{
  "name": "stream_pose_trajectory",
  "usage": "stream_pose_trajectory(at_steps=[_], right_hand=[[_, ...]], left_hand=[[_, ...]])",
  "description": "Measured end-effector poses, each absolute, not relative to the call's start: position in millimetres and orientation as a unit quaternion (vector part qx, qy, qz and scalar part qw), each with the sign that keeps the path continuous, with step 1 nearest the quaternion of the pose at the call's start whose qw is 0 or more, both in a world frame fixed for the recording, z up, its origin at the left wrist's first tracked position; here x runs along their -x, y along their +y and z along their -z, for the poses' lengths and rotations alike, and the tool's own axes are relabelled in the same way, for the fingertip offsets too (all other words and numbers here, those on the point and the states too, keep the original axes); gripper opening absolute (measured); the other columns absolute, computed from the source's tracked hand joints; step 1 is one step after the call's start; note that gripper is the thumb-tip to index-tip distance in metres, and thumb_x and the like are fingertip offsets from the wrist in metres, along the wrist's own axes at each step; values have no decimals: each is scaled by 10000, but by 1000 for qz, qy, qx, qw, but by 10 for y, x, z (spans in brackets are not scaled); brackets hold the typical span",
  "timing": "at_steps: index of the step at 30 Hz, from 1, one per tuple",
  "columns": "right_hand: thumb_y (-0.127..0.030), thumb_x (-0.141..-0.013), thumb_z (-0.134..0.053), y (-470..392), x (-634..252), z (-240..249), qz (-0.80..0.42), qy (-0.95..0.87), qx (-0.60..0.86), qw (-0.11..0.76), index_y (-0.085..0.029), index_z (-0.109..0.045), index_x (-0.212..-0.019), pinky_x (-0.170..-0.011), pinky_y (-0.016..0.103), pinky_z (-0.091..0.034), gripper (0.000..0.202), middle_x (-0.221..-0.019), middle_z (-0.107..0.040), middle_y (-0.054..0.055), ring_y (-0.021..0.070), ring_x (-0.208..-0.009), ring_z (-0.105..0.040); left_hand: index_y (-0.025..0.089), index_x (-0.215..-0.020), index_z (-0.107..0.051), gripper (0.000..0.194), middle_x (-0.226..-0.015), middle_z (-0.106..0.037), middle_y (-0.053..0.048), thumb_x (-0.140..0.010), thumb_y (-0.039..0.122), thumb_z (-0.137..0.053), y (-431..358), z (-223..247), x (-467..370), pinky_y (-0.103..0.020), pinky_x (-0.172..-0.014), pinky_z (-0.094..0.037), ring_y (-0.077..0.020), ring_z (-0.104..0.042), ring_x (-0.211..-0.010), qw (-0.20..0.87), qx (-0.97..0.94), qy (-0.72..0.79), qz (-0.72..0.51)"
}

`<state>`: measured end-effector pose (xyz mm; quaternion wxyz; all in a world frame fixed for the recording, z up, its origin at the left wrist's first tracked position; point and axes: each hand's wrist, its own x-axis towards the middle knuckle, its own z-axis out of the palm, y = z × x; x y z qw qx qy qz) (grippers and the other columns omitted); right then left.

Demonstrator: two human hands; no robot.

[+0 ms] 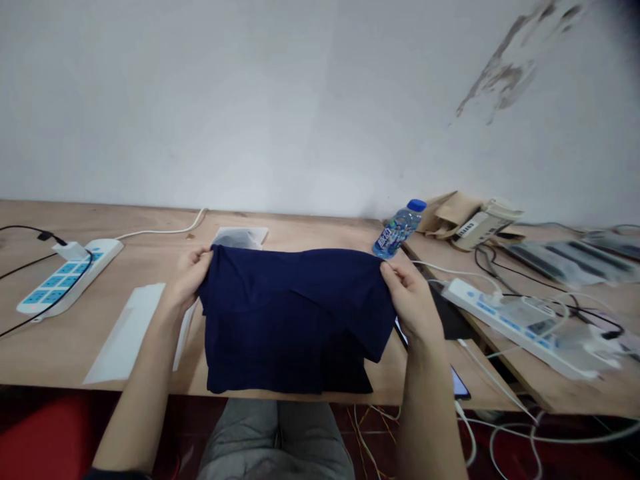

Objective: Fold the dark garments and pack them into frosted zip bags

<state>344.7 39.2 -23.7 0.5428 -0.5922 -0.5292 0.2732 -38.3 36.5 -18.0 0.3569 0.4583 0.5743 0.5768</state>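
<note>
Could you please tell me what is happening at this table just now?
A person is holding up a dark navy cloth, possibly a folded garment, by its upper corners, with the left hand at one corner and the right hand at the other. The navy cloth hangs down in front of the wooden table. Just behind its right end is a blue-capped plastic bottle, and a white power strip lies at the far left.

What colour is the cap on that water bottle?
The bottle cap is blue, seen best in the head view.
</note>
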Motion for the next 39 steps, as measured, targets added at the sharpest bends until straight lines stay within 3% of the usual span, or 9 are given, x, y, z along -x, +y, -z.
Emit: stream_pose_trajectory(at_steps=[5, 11, 13, 19, 24, 28, 33, 36, 39], right_hand=[[-470, -784, -545, 726, -3371, 780, -227, -560, 671, 429, -143, -629, -766, -616, 319, -480, 337, -640, -616, 36, 181, -614, -575], [-377, -857, -487, 150, -3112, 1023, -74, -587, 667, 453, -152, -624, -1025, -900, 475, -451, 312, -1050, -622, 153, 278, -984, -581], [-340, -901, -447, -220, -3007, 1045, -16, -618, 639, 458, -183, -626, -1026, -913, 469, -455, 269, -1069, -608, 138, 281, -1032, -575], [-385, -901, -550, -1046, -2715, 1268, -45, -660, 611, 434, -231, -649, -1015, -841, 443, -513, 215, -1094, -579, 121, 269, -982, -601], [-447, -865, -613, -1079, -2667, 1349, -37, -685, 603, 408, -239, -656, -1112, -838, 474, -505, 325, -1099, -581, 125, 287, -978, -587], [-462, -860, -619, -909, -2634, 1289, -37, -705, 595, 385, -229, -669, -1041, -825, 456, -490, 299, -1047, -611, 114, 280, -950, -584], [-480, -901, -522, -777, -2518, 1135, -165, -677, 600, 393, -216, -603, -768, -672, 344, -477, 306, -735, -617, 41, 215, -723, -597], [-588, -868, -516, -764, -2474, 1012, -372, -565, 592, 439, -217, -549, -793, -524, 269, -452, 380, -580, -540, -23, 165, -545, -568], [-664, -798, -557, -788, -2470, 944, -560, -447, 545, 435, -222, -515, -830, -455, 244, -427, 446, -559, -579, -30, 175, -500, -610]], left_hand=[[71, -1008, -607, 330, -795, -661, -41, -789, 319, -606, 583, 647, 301, -278, -643, -509, -142, -634, -660, 318, -462, 656, -505], [172, -1071, -592, 348, -1070, -589, -123, -790, 375, -623, 0, 980, 145, -460, -917, -479, -275, -606, -992, 146, -514, 697, -479], [199, -1086, -596, 331, -1064, -573, -116, -833, 411, -567, -378, 1088, 58, -456, -912, -481, -292, -596, -1021, 79, -557, 707, -428], [207, -1121, -558, 383, -958, -614, -94, -882, 495, -471, -1200, 1403, -24, -434, -795, -503, -286, -632, -892, 95, -567, 744, -341], [227, -920, -603, 356, -844, -652, -66, -895, 537, -429, -1191, 1343, 88, -395, -760, -490, -269, -648, -802, 107, -586, 749, -291], [206, -939, -559, 419, -922, -660, -97, -842, 605, -479, -1048, 1291, 113, -394, -725, -492, -304, -655, -883, 91, -564, 778, -260], [200, -1006, -517, 280, -786, -636, -55, -889, 434, -418, -944, 1316, 129, -379, -691, -495, -270, -662, -793, 121, -569, 766, -272], [205, -1071, -514, 259, -821, -640, -49, -886, 357, -417, -911, 1269, 154, -380, -722, -502, -254, -659, -816, 138, -585, 744, -293], [209, -1120, -528, 303, -897, -654, -66, -904, 400, -434, -898, 1173, 161, -408, -783, -510, -256, -650, -857, 145, -595, 722, -321]])
